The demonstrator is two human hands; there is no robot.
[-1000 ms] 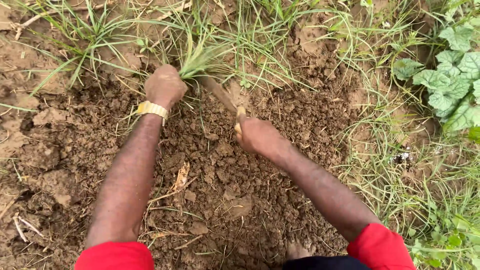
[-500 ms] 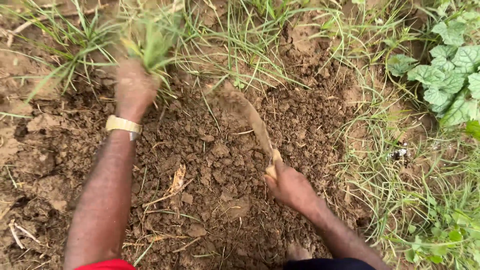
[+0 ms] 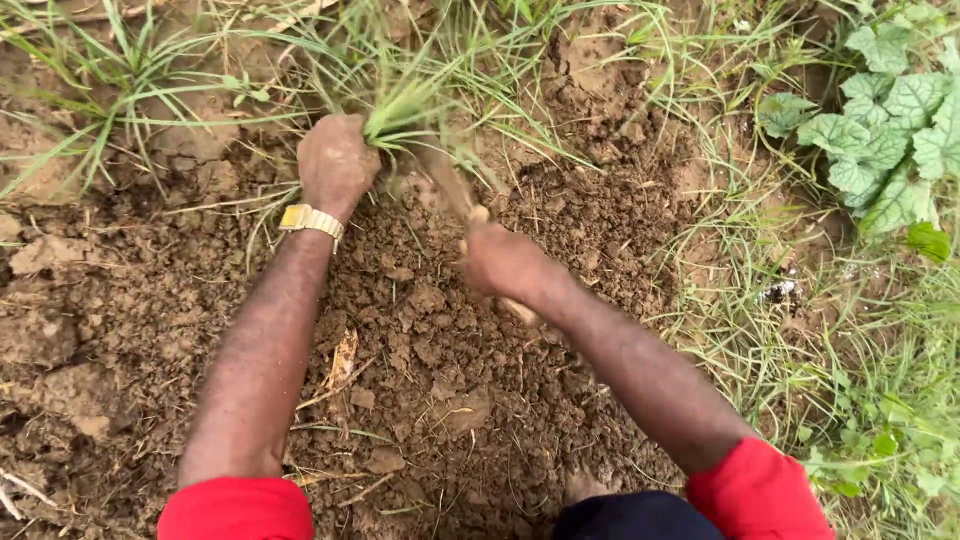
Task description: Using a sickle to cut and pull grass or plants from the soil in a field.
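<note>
Grass tuft (image 3: 405, 95), thin green blades fanning upward, stands at twelve o'clock of the dug patch, its base bunched inside the left hand (image 3: 335, 160), which is closed in a fist around it. A gold metal watch (image 3: 311, 219) bands that wrist. At three o'clock from the fist, the right hand (image 3: 503, 262) is wrapped tight on the pale wooden handle of a digging tool (image 3: 455, 195), blurred, its muddy blade slanting toward the tuft's roots. Crumbly brown soil (image 3: 440, 340) lies in clods below. Broad lobed leaves (image 3: 885, 130) spread at two o'clock.
</note>
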